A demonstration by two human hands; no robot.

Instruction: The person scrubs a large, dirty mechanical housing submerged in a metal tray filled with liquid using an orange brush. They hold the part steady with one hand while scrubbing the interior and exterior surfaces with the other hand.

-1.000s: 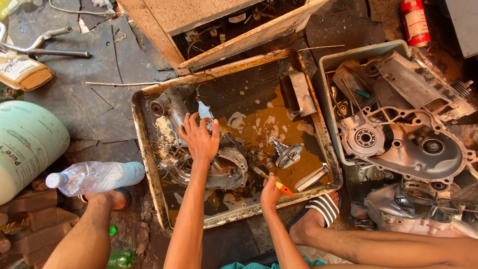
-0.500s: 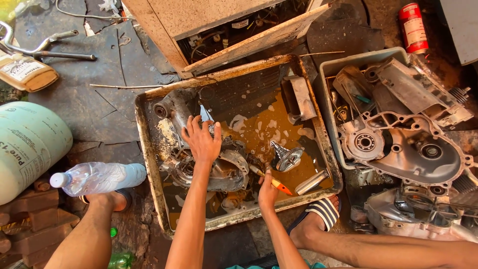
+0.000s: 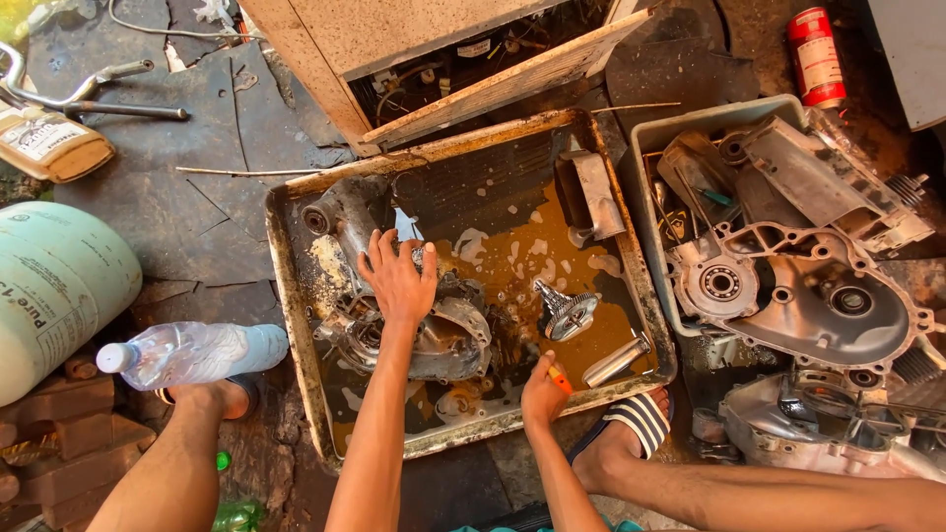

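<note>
An engine casing (image 3: 434, 330) lies in a rusty metal tray (image 3: 296, 325) of brown, foamy liquid. It is pressed by the left hand (image 3: 399, 281), fingers spread flat. An orange-handled tool (image 3: 560, 379) is gripped in the closed right hand (image 3: 542, 394) near the tray's front rim.

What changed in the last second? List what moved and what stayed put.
The left hand slid slightly forward over the engine casing in the wash tray, fingers still spread on it. The right hand stayed at the tray's near edge, still gripping the orange-handled tool. The finned part and plastic bottle did not move.
</note>
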